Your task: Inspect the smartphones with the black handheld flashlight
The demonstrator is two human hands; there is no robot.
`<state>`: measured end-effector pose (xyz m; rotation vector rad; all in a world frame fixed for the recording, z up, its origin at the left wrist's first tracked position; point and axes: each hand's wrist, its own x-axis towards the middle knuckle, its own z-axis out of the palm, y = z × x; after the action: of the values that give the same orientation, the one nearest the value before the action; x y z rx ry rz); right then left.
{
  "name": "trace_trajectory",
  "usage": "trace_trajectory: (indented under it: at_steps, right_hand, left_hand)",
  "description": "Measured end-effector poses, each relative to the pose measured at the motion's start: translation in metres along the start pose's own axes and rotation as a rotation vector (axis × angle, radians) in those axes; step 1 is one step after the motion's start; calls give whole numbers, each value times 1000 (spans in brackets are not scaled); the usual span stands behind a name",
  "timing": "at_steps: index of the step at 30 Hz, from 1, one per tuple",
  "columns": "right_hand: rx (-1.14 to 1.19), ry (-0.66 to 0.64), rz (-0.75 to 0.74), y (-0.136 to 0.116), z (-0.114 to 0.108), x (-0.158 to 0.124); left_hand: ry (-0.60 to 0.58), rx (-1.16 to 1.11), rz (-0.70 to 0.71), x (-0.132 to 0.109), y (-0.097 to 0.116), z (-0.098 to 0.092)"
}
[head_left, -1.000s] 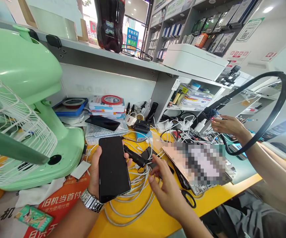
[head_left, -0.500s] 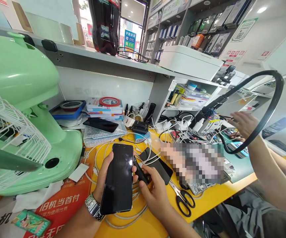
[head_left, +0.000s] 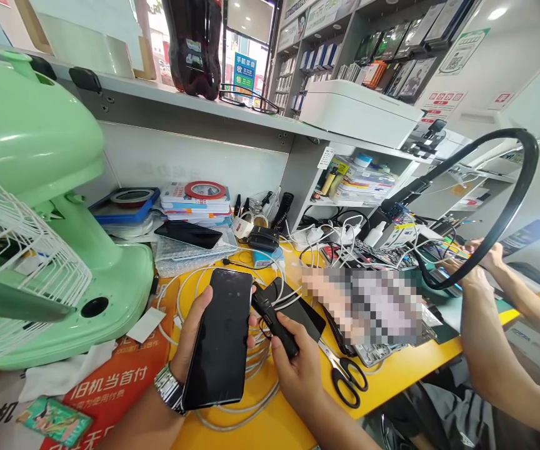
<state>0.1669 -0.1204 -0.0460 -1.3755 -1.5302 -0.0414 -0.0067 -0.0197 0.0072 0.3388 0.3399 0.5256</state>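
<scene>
My left hand grips a black smartphone with a dark screen, tilted above the yellow counter. A metal watch sits on that wrist. My right hand is closed round a slim black tool, whose tip points at the phone's upper right edge. White cables lie coiled beneath both hands. A second black phone lies flat just right of the tool.
A green desk fan fills the left side. Black scissors lie right of my right hand. Another person's hands work at the far right behind a black looped hose. Stacked boxes with red tape stand at the back.
My right hand reached in from the right and closed on the black tool, then lifted it beside the phone. The other person's hands drew back to the right.
</scene>
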Motion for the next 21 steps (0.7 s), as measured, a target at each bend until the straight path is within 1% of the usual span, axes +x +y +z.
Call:
trace_trajectory:
  at_steps: [2,4,6,8,9,11,12,14,16,18,21]
  right_hand:
    - [-23,68,-20,0,-2,-1]
    - [-46,124,-42,-1,-3,-3]
    - [-61,167,-66,-3,-4,-5]
    - [-65,188,-92,-5,-5,-7]
    - [-61,190,-105,-6,-5,-8]
    - [-44,185,-128,-8,-6,-10]
    - [-34,181,-140,-9,-6,-10]
    - [-8,166,-164,-12,-7,-9]
    - [22,141,-189,-14,-8,-8]
    - [48,124,-208,-16,-9,-5]
    - [90,118,-238,-19,-8,-2]
  left_hand:
    - [34,12,51,0,3,-2]
    - [90,-9,132,2,6,1]
    - [206,-68,258,4,8,7]
    - [369,-108,369,7,8,11]
    - [436,-111,397,9,9,12]
    - [505,-112,428,12,9,10]
    - [509,-122,440,13,9,8]
    - [481,-150,452,14,11,3]
    - [425,-183,411,14,12,0]
    - [393,-211,366,14,13,-1]
    - [412,-227,372,14,13,-1]
